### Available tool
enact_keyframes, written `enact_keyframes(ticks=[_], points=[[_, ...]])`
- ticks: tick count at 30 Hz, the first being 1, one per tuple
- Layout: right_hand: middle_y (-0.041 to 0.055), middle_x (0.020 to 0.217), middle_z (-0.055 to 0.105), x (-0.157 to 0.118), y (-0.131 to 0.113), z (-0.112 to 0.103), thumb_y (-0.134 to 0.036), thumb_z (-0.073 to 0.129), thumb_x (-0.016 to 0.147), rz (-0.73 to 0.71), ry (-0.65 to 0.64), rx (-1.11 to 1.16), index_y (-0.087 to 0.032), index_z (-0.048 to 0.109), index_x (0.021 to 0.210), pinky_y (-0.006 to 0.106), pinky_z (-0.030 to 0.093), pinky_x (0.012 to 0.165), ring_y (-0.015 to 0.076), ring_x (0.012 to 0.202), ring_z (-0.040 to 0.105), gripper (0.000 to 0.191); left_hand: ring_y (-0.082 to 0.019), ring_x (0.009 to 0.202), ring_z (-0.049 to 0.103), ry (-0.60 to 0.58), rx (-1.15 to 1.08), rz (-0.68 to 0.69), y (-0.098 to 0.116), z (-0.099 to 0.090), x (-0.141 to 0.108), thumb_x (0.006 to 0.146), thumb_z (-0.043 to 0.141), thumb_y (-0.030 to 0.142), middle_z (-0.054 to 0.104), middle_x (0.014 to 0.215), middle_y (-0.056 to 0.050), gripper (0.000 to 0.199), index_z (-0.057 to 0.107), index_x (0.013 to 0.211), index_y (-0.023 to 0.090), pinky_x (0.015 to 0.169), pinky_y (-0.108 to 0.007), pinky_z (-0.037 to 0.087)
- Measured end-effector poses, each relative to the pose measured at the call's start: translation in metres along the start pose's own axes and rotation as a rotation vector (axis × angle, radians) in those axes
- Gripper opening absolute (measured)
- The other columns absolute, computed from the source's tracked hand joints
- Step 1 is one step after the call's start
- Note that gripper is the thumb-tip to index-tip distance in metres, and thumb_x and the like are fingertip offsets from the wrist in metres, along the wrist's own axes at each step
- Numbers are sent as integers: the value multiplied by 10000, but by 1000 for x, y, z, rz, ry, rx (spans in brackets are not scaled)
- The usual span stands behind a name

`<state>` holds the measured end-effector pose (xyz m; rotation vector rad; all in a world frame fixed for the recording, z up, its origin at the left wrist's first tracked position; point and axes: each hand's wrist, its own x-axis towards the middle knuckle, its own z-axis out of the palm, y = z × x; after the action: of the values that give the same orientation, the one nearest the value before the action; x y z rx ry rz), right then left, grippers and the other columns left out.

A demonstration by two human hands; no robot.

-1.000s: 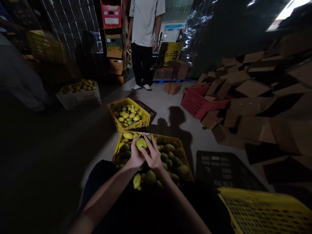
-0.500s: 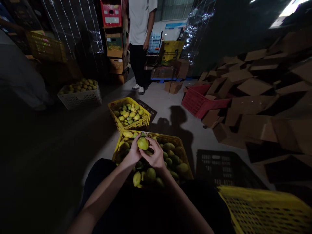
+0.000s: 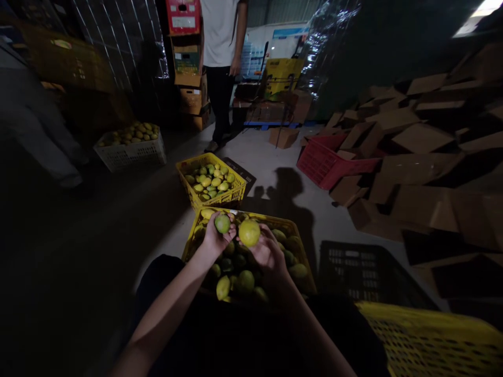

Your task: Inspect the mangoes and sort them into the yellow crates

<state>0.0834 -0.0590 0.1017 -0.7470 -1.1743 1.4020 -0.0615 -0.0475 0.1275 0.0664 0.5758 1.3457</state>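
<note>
My left hand [image 3: 216,236] is closed around a green lemon [image 3: 222,223], its rounded end facing me. Just to the right, my right hand [image 3: 270,250] holds a yellow lemon [image 3: 249,232] in its fingertips. The two lemons are side by side, a small gap apart. Both hands are above a yellow crate [image 3: 293,222] filled with green and yellow lemons [image 3: 245,281], between my knees. My forearms and hands hide part of that fruit.
A second yellow crate of lemons [image 3: 239,192] stands just beyond. Farther left is a white crate of fruit [image 3: 135,155]. A red crate [image 3: 324,165] and heaped cardboard boxes [image 3: 416,173] lie right, another yellow crate [image 3: 432,335] near my right knee. A person [image 3: 220,68] stands ahead, another [image 3: 43,120] at left.
My hands, together around one yellow-green lemon before, have moved apart, and each now shows a lemon. The person ahead has shifted their feet; the person at left has moved with a yellow crate.
</note>
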Motion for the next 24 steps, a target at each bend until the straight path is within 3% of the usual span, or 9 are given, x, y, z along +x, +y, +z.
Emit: enact_keyframes(ticks=[2,5,8,13,17,20,24], points=[[58,991,671,2,1,-3,-442,621,752,1,68,-26,-263,548,975,383,562,700,233,830,674,295,-103,550,514,-2,-84,-32,-3,0,-3,843,541,308,541,611,-7,190,599,740,160,600,-239,504],[23,978,641,5,9,-7,-355,751,661,-61,182,-150,-270,513,906,326,555,682,193,811,659,352,-105,643,580,27,-205,-45,-9,-1,-6,825,500,195,585,679,-19,131,601,755,150,646,-210,509],[14,933,626,5,18,-7,-318,774,643,-153,238,-260,-270,487,940,298,553,639,181,787,653,416,-142,738,631,88,-206,12,-15,-3,-6,761,495,134,632,733,-32,122,613,782,154,719,-264,530],[49,967,627,6,29,-11,-251,740,685,-331,196,-507,-247,460,1072,359,571,725,205,827,652,477,-220,850,652,27,-98,9,-20,-2,-7,682,523,181,686,879,-66,230,636,882,175,789,-373,531],[83,1061,606,9,27,-13,-203,659,725,-520,118,-775,-242,526,1021,421,549,804,255,976,607,327,-228,863,639,-75,-77,-31,-23,0,-10,673,526,178,690,941,-81,241,627,889,206,796,-370,521],[87,1051,628,9,20,-11,-190,609,755,-562,58,-868,-242,563,976,437,524,851,265,993,600,231,-220,809,630,-53,-79,-33,-24,-2,-11,678,522,156,691,907,-79,248,622,894,226,773,-376,523],[94,1046,635,6,15,-7,-194,587,795,-555,39,-828,-233,578,976,410,535,808,259,974,613,186,-203,764,627,0,-55,-49,-20,-6,-11,713,531,143,692,879,-67,249,630,926,228,772,-395,531]])
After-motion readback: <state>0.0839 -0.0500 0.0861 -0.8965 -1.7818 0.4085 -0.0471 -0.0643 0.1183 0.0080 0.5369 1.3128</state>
